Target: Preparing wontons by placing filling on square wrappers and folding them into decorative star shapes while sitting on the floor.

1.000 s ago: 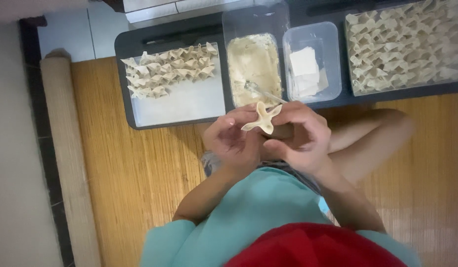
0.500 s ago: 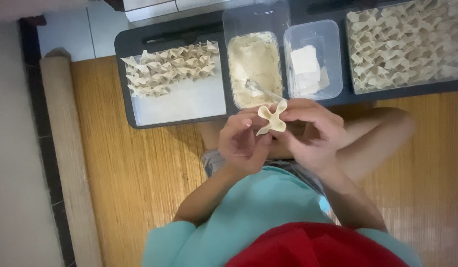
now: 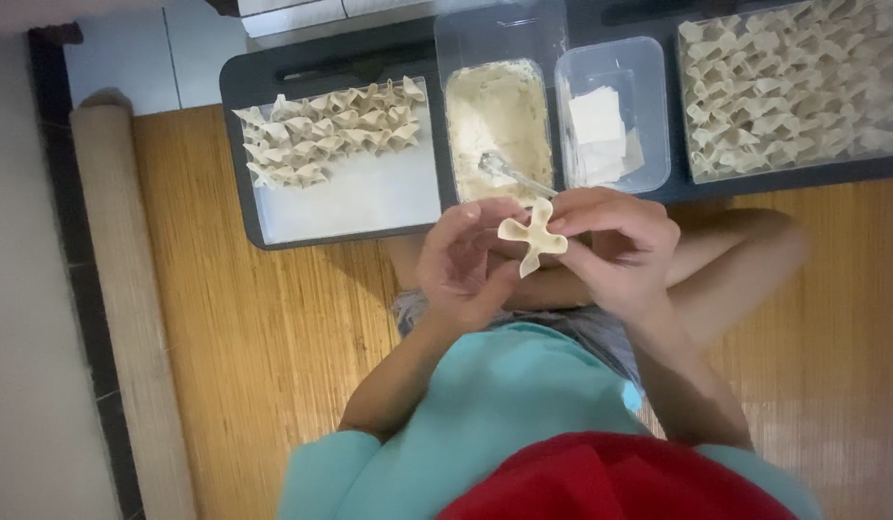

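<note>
Both hands (image 3: 552,255) lower now, dumpling (image 3: 531,234) more upright.

the tray of folded dumplings (image 3: 803,87) on the right is cut off by the top and right edges. the spoon (image 3: 509,173) handle goes under the right hand (image 3: 610,246) and hides there. the right hand's fingers cover part of the folded dumpling (image 3: 531,236). the person's legs are partly hidden behind both arms.
</note>
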